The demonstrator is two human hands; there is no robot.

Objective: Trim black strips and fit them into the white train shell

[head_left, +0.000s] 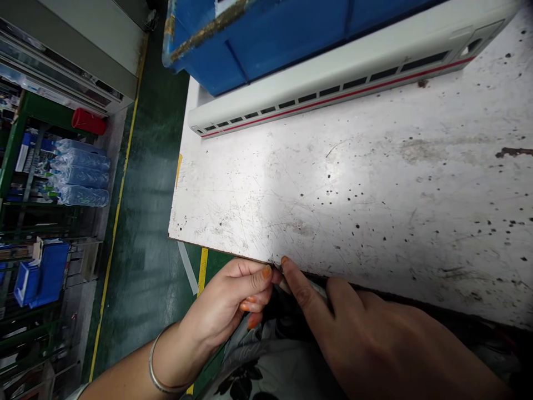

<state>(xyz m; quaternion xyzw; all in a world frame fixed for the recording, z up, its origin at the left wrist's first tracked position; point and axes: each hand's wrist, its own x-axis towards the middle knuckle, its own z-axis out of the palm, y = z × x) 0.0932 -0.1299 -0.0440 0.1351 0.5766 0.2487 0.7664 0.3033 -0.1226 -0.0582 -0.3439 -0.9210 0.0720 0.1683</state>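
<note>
At the near edge of the white worktable, my left hand is closed, thumb and forefinger pinched on something small that I cannot make out. Beside it, my right hand is curled with its forefinger stretched toward the left fingertips. A slim pale tool shows partly under that forefinger; most of it is hidden by the hand, so its kind is unclear. The fingertips of both hands nearly meet. Farther back on the table lies a long white model train car shell with dark windows and a red stripe.
Behind the train shell stands a large blue plastic bin with a worn rim. Left of the table runs a green floor with yellow lines. Wrapped water bottles, a red bucket and blue bins sit by shelves there.
</note>
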